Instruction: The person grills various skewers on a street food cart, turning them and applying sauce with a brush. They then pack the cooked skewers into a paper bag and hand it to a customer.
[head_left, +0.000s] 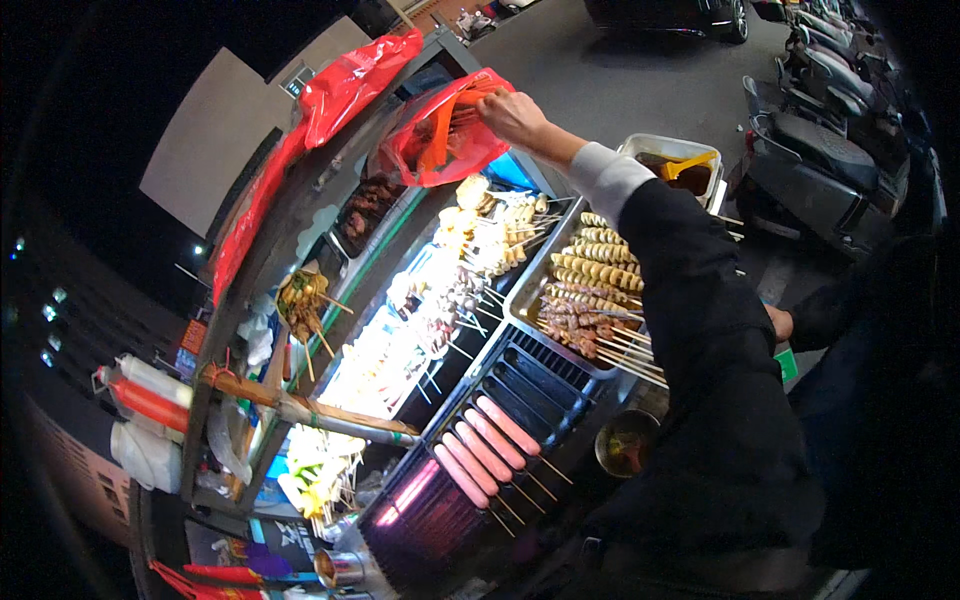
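Observation:
My right hand (514, 116) reaches out over the food cart, its fingers curled at the rim of a red plastic bag (480, 150). Orange strips (439, 135) show inside the bag; whether my fingers pinch one of them too is unclear. Below the bag, skewers of food (517, 232) lie in rows under a bright light. Nearer to me, a metal tray (521, 296) holds spiral-cut potato skewers (596, 270) and meat skewers (581, 326). Several pink sausages on sticks (476, 461) rest on a slotted black grill (525, 394). My left hand is out of view.
A sauce tray (634, 142) with a yellow brush (686, 163) stands beyond my sleeve. A metal bowl (626, 444) is by the grill. Another person's hand (780, 322) shows at right, near a green card (785, 365). Parked scooters (817, 150) line the street. A wooden bar (315, 412) crosses the cart.

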